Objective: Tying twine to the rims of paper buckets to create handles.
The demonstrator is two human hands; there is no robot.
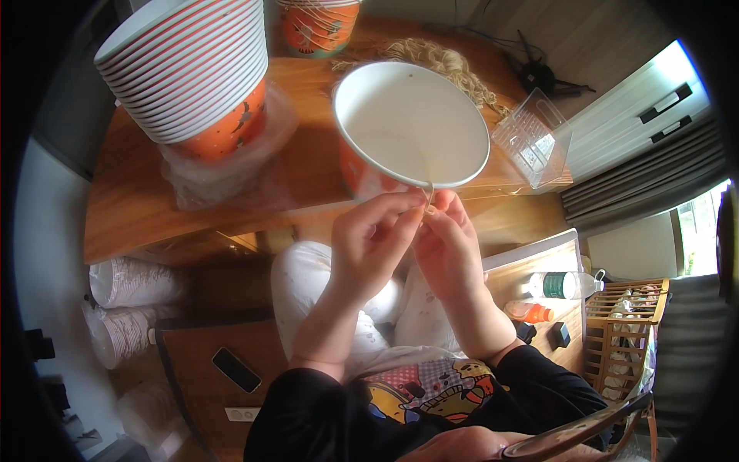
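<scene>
A large paper bucket, white inside and orange outside, stands near the table's front edge with its mouth tilted toward me. A thin pale cord hangs at the near side of its rim. My left hand pinches the cord between thumb and forefinger just below the rim. From the other side, my right hand pinches it too, the fingertips of both hands almost meeting. Whether the cord passes through a hole in the bucket is too small to tell.
At the left stands a tall stack of nested buckets on crumpled plastic. Another bucket wound with cord is at the back, near a loose bundle of cord. A clear plastic basket sits right. Bottles and a phone lie lower.
</scene>
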